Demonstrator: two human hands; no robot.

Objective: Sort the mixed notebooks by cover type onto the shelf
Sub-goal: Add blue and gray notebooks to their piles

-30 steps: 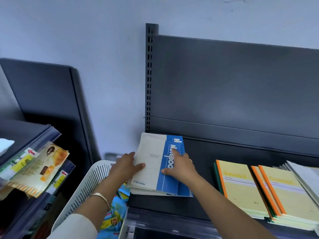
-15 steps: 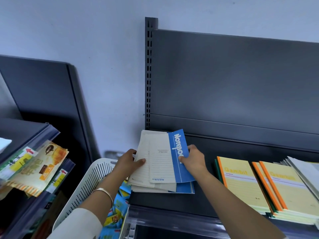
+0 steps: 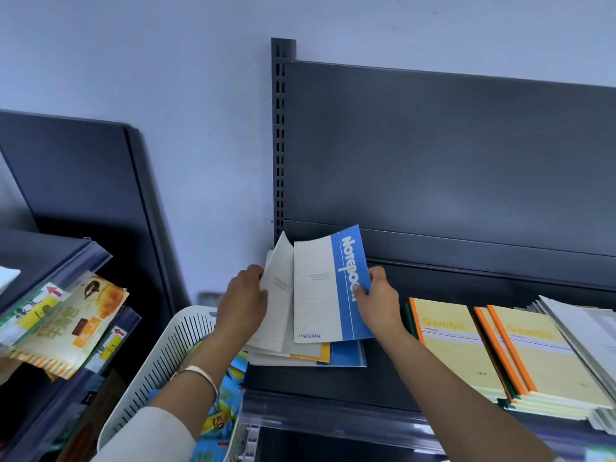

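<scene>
A stack of notebooks (image 3: 306, 356) lies at the left end of the dark shelf (image 3: 393, 378). My right hand (image 3: 380, 301) pinches the right edge of the top blue and white notebook (image 3: 328, 295) and tilts it up off the stack. My left hand (image 3: 243, 301) holds a grey-white notebook (image 3: 278, 295) raised on its edge at the stack's left side. An orange-edged cover and a blue cover show lower in the stack.
Yellow notebooks with orange spines (image 3: 456, 345) lie stacked to the right, with grey ones (image 3: 580, 328) at the far right. A white slotted basket (image 3: 160, 365) with colourful booklets stands at the lower left. Another rack with packets (image 3: 60, 321) is on the left.
The top blue and white notebook has been lifted and tilted up by my right hand. My left hand has raised the grey-white notebook beneath it, fanning the stack.
</scene>
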